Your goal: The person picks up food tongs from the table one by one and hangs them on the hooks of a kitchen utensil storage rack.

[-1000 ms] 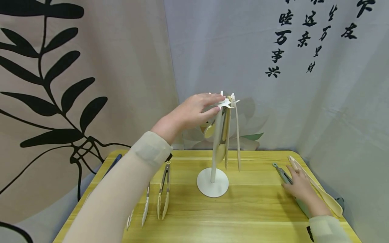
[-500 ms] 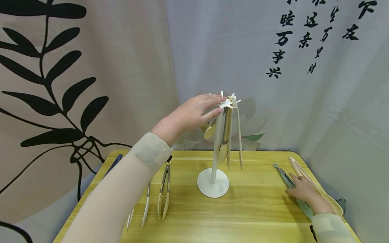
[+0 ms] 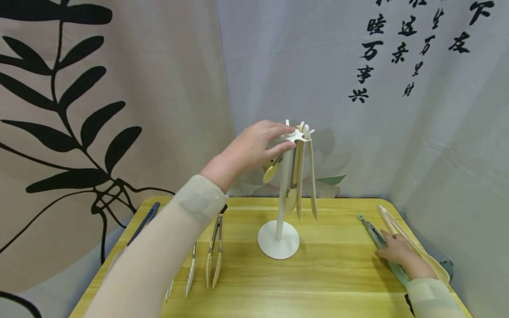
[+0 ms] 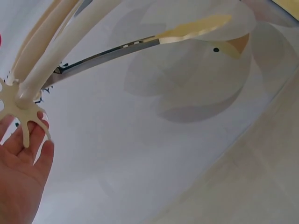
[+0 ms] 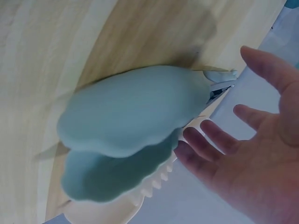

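My left hand (image 3: pixel 256 143) rests on the star-shaped top of a white utensil rack (image 3: pixel 279 238), fingers stretched over its prongs and thumb at the near side. In the left wrist view the fingers (image 4: pixel 30 137) lie against the prongs. Several cream utensils (image 3: pixel 300 185) hang from the rack, as does one with a metal handle and yellow end (image 4: pixel 196 29). At the right, my right hand (image 3: pixel 399 253) is over green tongs (image 3: pixel 397 270). The right wrist view shows its fingers spread beside the tongs' scalloped heads (image 5: pixel 135 109), gripping nothing.
A long cream utensil (image 3: pixel 433 265) lies to the right of the green tongs, along the table's (image 3: pixel 318 282) right edge. Metal tongs with cream ends (image 3: pixel 214 256) lie left of the rack. A dark blue handle (image 3: pixel 145 221) and other utensils are partly behind my left forearm.
The rack's top has turned slightly, shifting the hanging utensils, while my left hand stays on it. My right hand has moved a little to the right over the green tongs.
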The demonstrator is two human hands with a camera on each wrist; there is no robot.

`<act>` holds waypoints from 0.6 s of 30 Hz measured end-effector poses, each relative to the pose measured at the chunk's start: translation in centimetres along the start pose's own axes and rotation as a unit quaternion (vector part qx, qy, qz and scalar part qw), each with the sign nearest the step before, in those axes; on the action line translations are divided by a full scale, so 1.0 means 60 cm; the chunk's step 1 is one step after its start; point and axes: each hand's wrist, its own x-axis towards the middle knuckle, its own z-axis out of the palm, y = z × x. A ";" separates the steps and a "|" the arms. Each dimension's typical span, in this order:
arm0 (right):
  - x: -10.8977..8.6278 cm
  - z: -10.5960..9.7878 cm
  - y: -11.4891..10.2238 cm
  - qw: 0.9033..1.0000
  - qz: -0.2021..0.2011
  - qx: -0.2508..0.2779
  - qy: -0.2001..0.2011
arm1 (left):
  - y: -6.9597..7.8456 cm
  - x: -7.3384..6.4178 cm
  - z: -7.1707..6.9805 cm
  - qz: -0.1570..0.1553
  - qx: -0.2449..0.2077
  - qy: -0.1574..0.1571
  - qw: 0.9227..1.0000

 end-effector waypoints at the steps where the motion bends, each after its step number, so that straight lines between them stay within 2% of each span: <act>1: 0.000 0.000 0.000 1.000 0.004 0.002 -0.003 | 0.000 0.000 0.001 -0.001 0.000 0.004 1.000; 11: -0.003 0.002 0.001 0.999 0.018 0.010 -0.027 | 0.002 0.001 0.008 -0.008 -0.012 0.039 0.999; 18: -0.001 0.004 0.002 0.999 0.019 -0.001 -0.026 | 0.006 -0.001 0.008 -0.008 -0.014 0.036 0.999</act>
